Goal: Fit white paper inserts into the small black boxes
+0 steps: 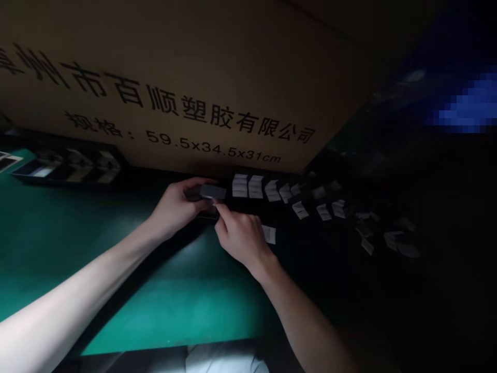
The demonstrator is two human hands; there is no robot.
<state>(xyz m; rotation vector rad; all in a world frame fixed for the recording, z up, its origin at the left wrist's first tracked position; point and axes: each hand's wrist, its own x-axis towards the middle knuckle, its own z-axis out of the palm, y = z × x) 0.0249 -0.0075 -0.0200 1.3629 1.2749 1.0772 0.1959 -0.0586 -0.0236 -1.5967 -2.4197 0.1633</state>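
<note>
Above the green table, my left hand grips a small dark grey rectangular box between thumb and fingers. My right hand is closed, its index fingertip reaching the near edge of that box and its other fingers curled in. Whether the right fingers pinch anything is hidden. Beneath the hands lies a flat dark object, mostly covered. A white printed slip shows just behind the right hand's knuckles.
A large printed cardboard carton stands across the back of the green table. Folded white leaflets lie in a row before it, with several more scattered to the dark right. At left sits a black compartment tray holding small items.
</note>
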